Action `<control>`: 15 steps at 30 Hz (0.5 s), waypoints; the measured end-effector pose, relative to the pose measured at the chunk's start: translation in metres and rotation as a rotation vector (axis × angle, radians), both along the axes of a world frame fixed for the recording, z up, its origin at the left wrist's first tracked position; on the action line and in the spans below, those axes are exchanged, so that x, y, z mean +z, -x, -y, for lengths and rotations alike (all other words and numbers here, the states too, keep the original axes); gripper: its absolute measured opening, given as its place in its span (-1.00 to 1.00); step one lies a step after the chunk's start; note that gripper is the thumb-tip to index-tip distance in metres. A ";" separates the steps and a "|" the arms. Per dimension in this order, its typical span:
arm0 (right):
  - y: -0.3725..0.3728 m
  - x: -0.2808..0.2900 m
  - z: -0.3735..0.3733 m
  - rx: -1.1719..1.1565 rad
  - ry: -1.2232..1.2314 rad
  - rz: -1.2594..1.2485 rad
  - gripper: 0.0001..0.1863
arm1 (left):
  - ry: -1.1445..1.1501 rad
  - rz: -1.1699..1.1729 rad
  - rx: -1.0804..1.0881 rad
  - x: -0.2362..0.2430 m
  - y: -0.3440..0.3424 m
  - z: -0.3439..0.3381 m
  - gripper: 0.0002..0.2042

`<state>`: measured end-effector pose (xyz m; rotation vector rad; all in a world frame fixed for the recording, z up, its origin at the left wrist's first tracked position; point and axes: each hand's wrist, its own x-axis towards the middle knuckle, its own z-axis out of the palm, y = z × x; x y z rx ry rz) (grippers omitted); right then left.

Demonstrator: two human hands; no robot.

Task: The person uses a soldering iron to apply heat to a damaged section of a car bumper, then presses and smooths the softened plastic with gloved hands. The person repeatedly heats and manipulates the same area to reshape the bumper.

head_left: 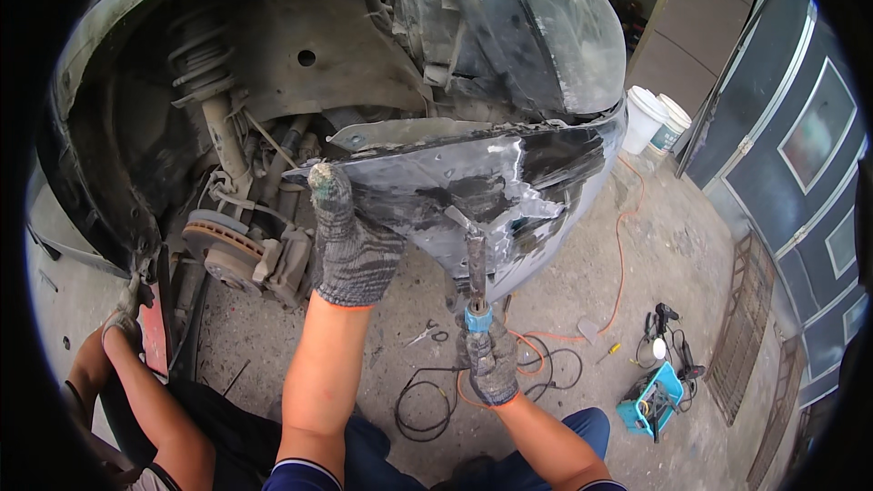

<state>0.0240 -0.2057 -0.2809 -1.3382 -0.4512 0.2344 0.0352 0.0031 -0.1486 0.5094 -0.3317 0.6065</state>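
Observation:
My left hand [353, 250], in a grey striped knit glove, grips the pointed left end of a scuffed car bumper [427, 191]. Its thumb points up along the edge; the other fingers are mostly hidden. In my gloved right hand [491, 368] is a soldering iron [476, 273] with a blue collar, a long metal barrel and a bent tip. That tip lies against or just before the bumper's face, below a pale, jagged patch [527, 191]; contact is hard to judge. Dark and grey smears cover the surface around it.
Left of the bumper, the wheel well shows a brake disc [223, 241] and coil spring [202, 59]. Another person's arms [150, 391] reach to the arch's lower edge. Cables [427, 405], a blue tool basket [653, 405], metal grates [741, 327] and white buckets [644, 118] stand or lie around.

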 end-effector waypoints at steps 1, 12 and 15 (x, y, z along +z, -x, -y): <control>0.001 0.001 0.000 -0.025 0.026 0.041 -0.68 | -0.006 0.012 -0.010 -0.001 0.001 -0.001 -0.32; 0.001 0.011 0.003 0.020 -0.014 -0.050 -0.63 | -0.031 0.034 -0.032 -0.004 -0.002 -0.003 -0.33; -0.003 0.003 0.000 -0.021 0.025 -0.027 -0.61 | -0.036 0.035 -0.046 -0.011 -0.004 -0.009 -0.33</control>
